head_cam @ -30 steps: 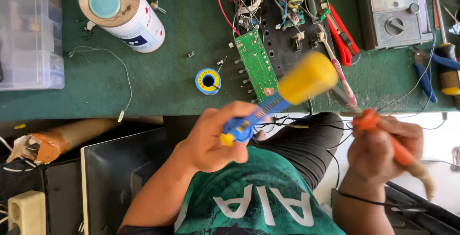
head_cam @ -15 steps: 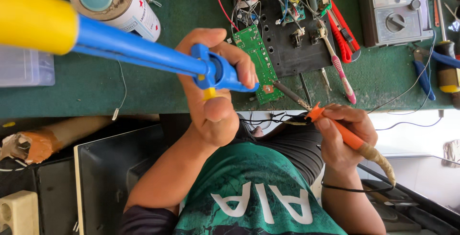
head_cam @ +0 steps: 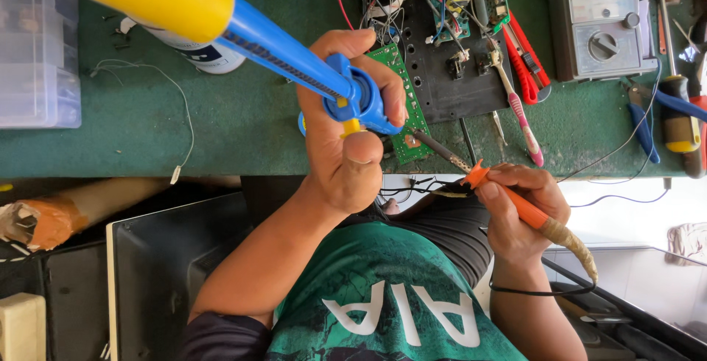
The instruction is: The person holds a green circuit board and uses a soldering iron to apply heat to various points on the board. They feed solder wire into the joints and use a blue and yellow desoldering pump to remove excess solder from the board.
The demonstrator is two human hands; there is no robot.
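At the far left edge of the green table, around 9 o'clock, stands a clear plastic box, and below the table edge a cardboard tube lies with its torn end toward the left. A thin white wire curls on the table near a white can, which is mostly hidden behind the tool. From 11 o'clock a desoldering pump with a yellow knob and a blue barrel comes diagonally down toward the centre. The left hand is closed tight around the blue lower end of this pump, with the thumb resting on the small yellow button, so the nozzle is hidden by the fingers and I cannot see its tip. Just behind this hand, touching the table, lies a green circuit board, and beside it at 12 o'clock a black panel with many coloured wires. To the right of centre, at about 4 o'clock, the right hand grips an orange soldering iron like a pen; its metal tip points up-left and reaches the lower corner of the green board. A pink toothbrush and red cutters lie beside the panel. At 1 o'clock stands a grey multimeter, and at the far right a blue-handled plier lies near a screwdriver.
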